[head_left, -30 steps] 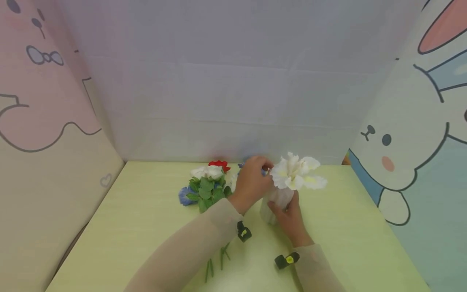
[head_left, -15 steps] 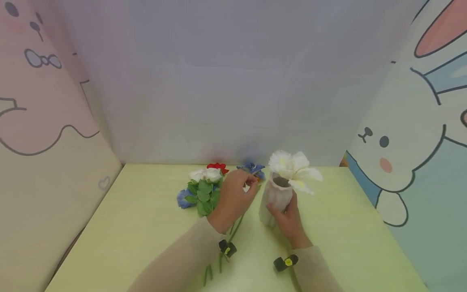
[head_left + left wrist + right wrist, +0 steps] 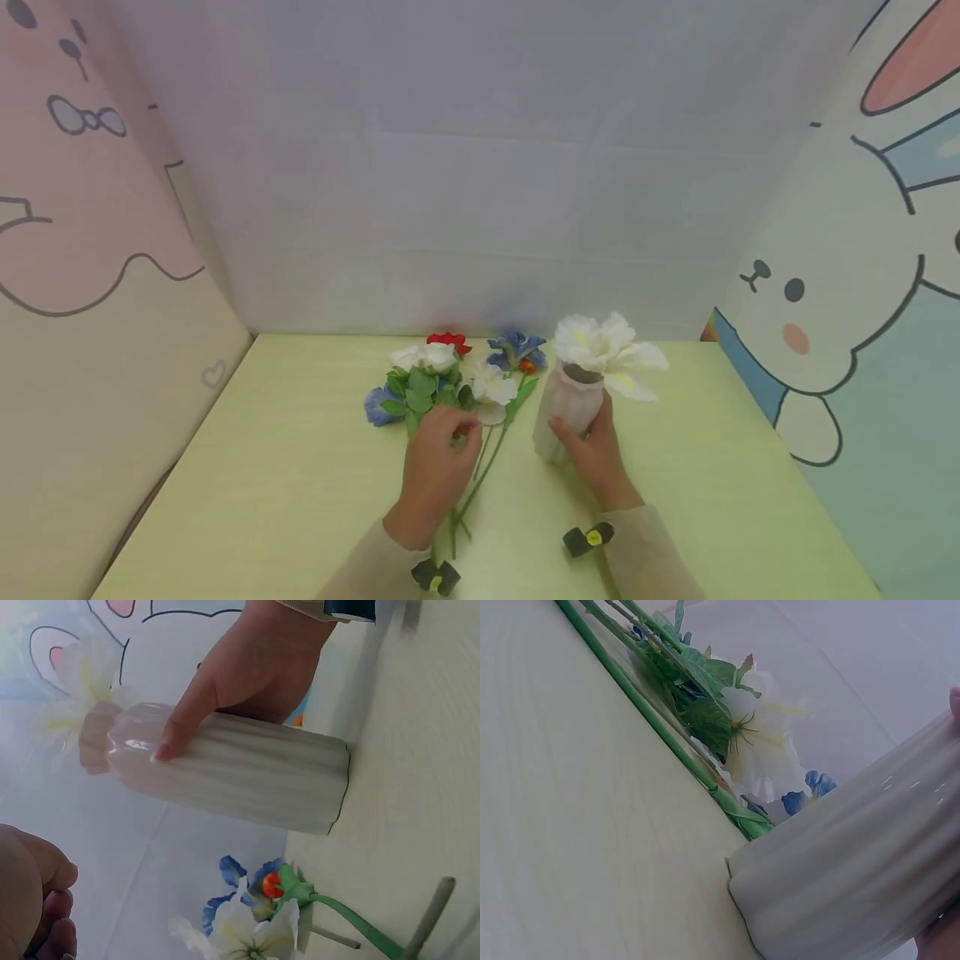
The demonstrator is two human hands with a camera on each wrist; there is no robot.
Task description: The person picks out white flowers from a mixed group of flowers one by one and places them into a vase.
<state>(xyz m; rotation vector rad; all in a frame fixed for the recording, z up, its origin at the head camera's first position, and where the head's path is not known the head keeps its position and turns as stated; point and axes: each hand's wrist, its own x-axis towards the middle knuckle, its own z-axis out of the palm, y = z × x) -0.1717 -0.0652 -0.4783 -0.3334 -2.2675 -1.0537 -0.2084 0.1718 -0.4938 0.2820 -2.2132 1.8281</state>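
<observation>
My right hand (image 3: pixel 600 462) grips a white ribbed vase (image 3: pixel 551 417) from its right side, the thumb across the front. The vase stands upright on the table, as the left wrist view also shows. A white flower (image 3: pixel 607 346) with yellow streaks leans out over the vase's rim to the right. My left hand (image 3: pixel 438 467) hovers over the stems of the loose flowers, its fingers loosely curled with nothing between them. Under and beyond it lie white roses (image 3: pixel 423 357) with green leaves, a red flower (image 3: pixel 448 340), and another white flower (image 3: pixel 491 383).
Blue flowers lie at both sides of the bunch, one blue flower (image 3: pixel 516 348) with a small orange-red ball (image 3: pixel 528 367) near the back edge. A green stem (image 3: pixel 483 483) runs toward the front. Fabric walls enclose the pale yellow table (image 3: pixel 300 483) at back and sides.
My left hand has left the vase's rim and moved left and toward me, over the flower stems. The white flower in the vase has tipped slightly. My right hand keeps its grip on the vase.
</observation>
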